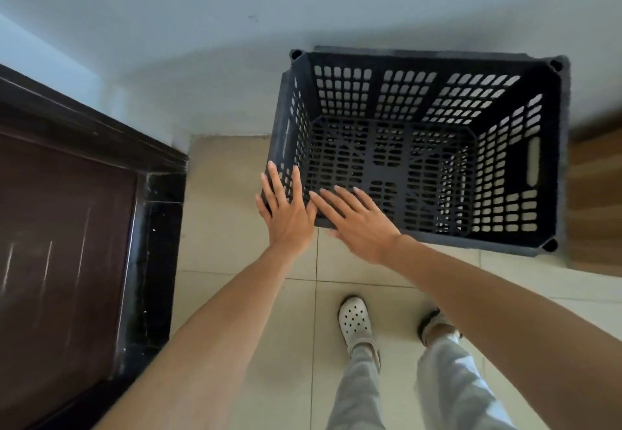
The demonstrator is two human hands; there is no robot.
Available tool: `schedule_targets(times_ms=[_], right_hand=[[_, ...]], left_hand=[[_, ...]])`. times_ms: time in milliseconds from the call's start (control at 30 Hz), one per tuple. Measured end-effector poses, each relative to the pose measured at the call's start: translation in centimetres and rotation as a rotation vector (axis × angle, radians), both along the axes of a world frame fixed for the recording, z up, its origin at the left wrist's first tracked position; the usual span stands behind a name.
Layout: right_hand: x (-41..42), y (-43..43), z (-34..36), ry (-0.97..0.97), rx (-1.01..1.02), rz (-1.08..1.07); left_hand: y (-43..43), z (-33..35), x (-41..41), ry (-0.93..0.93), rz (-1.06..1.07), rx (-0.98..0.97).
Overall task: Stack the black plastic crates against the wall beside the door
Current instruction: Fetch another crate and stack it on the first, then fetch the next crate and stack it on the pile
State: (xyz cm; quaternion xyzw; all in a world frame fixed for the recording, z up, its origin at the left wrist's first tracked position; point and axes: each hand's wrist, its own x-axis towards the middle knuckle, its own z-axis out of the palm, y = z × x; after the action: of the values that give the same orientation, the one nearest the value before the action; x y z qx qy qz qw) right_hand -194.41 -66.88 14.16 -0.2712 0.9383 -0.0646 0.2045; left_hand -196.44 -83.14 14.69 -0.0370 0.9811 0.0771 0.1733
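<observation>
Left hand (286, 214) and right hand (356, 221), fingers spread flat, press the near-left corner of a black perforated plastic crate (420, 147) standing against the white wall (235, 26).

The person's forearms (215, 325) are bare, with no sleeves, watch or rings in view on the left hand (286, 214) or the right hand (356, 224). The legs wear loose, light grey trousers (447, 382). One foot wears a white perforated clog (355, 320) with a heel strap; the other shoe (434, 325) is mostly hidden.
</observation>
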Motion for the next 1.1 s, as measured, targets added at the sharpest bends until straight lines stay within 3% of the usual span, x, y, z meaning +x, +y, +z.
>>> schedule_targets(times_ms=[100, 267, 567, 867, 1100], right_hand=[[1.5, 0.3, 1.6, -0.013, -0.011, -0.164], [5.9, 8.9, 3.6, 0.012, -0.101, -0.292], [20.9, 26.6, 5.9, 0.024, -0.106, -1.015], [43.5, 32.8, 5.9, -0.18, -0.038, -1.408], [62.7, 35.4, 12.6, -0.201, -0.099, -1.736]], left_hand=[[1.1, 1.2, 0.0, -0.004, -0.021, 0.017], [8.4, 3.4, 0.4, 0.029, -0.393, 0.097], [27.3, 6.5, 7.8, -0.031, -0.931, 0.314], [41.1, 8.3, 23.0, -0.108, -1.425, 0.162], [49.7, 14.2, 39.7, -0.165, -1.727, 0.126]])
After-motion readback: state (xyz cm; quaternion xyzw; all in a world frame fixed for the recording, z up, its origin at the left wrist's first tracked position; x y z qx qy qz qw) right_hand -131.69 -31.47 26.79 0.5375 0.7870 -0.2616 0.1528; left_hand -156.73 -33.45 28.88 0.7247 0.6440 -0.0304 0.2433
